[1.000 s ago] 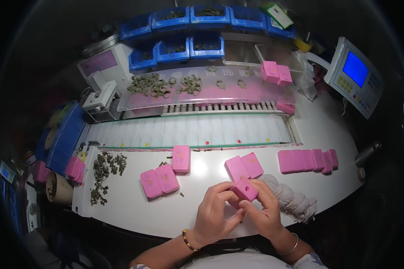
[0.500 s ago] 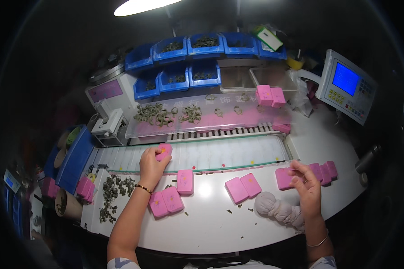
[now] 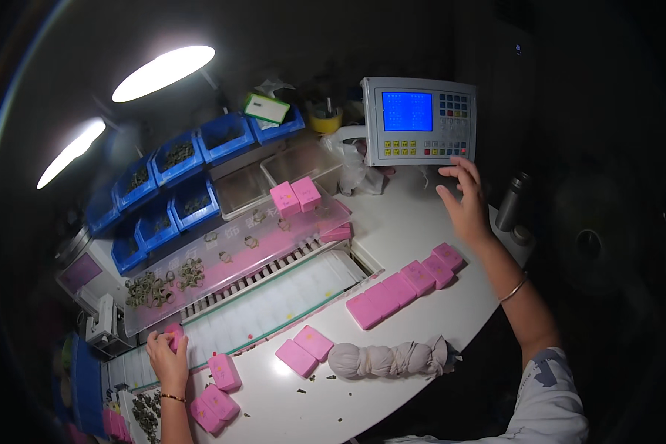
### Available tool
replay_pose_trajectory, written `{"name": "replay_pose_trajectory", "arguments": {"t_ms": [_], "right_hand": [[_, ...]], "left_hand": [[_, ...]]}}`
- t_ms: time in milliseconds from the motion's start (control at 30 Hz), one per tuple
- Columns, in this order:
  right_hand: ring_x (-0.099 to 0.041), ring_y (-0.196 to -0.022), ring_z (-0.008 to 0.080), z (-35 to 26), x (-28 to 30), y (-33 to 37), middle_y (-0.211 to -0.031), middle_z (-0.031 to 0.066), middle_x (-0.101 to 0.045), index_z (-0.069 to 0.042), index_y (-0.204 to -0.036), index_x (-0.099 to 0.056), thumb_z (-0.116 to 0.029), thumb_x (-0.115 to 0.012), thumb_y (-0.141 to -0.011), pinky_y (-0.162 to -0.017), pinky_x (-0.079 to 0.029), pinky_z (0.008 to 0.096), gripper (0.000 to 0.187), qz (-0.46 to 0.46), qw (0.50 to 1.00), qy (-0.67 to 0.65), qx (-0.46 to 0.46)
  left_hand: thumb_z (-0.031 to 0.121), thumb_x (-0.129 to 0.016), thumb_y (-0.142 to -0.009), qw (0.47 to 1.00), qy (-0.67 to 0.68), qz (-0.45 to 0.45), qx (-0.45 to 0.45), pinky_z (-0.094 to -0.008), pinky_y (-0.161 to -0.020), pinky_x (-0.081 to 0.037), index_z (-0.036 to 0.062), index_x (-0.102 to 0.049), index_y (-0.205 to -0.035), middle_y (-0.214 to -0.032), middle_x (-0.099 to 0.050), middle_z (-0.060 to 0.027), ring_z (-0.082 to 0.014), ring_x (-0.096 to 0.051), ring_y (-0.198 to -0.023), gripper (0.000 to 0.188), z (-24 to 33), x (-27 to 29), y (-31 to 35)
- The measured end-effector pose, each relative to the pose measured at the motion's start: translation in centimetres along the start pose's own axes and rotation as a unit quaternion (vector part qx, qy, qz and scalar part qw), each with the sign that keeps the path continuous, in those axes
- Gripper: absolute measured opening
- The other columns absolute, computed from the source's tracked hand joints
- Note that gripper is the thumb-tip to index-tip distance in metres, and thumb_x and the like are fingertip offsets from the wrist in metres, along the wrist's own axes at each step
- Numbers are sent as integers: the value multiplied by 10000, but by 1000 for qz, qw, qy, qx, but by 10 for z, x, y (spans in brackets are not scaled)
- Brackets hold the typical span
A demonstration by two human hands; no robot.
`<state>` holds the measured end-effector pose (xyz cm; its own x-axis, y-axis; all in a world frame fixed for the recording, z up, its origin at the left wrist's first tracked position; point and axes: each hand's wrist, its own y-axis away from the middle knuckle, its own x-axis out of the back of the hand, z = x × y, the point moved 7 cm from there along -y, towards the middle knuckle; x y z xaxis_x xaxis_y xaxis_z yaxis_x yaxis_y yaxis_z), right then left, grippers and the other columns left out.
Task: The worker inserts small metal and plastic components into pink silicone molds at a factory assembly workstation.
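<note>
My left hand (image 3: 169, 362) is closed round a pink block (image 3: 175, 337) on the long white translucent strip (image 3: 288, 296). Just right of that hand lie a single pink block (image 3: 224, 371) and a touching pair of pink blocks (image 3: 215, 407). Under its wrist are many small dark metal pieces (image 3: 146, 414). My right hand (image 3: 466, 201) is raised at the lower right edge of a control panel (image 3: 419, 122) with a lit blue screen and coloured keys. Its thumb and fingers are apart with nothing between them; whether a fingertip touches the panel I cannot tell.
A row of pink blocks (image 3: 399, 288) lies on the white table, with a twisted grey cloth bundle (image 3: 388, 361) nearer me. Metal rings (image 3: 152, 288) rest on a clear tray (image 3: 200, 255). Blue bins (image 3: 177, 159) stand behind. A dark flask (image 3: 512, 201) is at the right.
My view has swung to the right. My right hand has gone from above the row of pink blocks to the control panel. My left hand still holds the pink block on the strip.
</note>
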<state>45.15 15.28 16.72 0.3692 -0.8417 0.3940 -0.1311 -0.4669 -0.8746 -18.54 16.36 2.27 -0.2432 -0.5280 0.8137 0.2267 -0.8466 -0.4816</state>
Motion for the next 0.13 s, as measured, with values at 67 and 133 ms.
{"name": "replay_pose_trajectory", "arguments": {"t_ms": [67, 133], "right_hand": [[-491, -1204, 365, 23, 0, -10, -1312, 150, -489, -62, -1062, -557, -43, -719, -778, -1027, -392, 429, 327, 1, 1000, 13, 25], [-397, -1307, 362, 40, -7, -18, -1367, 149, -448, -69, -1110, -544, -38, -712, -782, -1058, -365, 437, 370, -48, 996, 77, 22]], "left_hand": [[229, -770, -755, 999, -24, 30, -17, -467, -1011, -366, 28, -591, -1055, -1294, -480, -190, -369, -428, -1241, 402, 10, 12, 12], [265, -756, -770, 997, -17, 19, -75, -508, -1050, -334, 71, -536, -1209, -1390, -429, -159, -390, -399, -1275, 528, 33, 22, 28]]}}
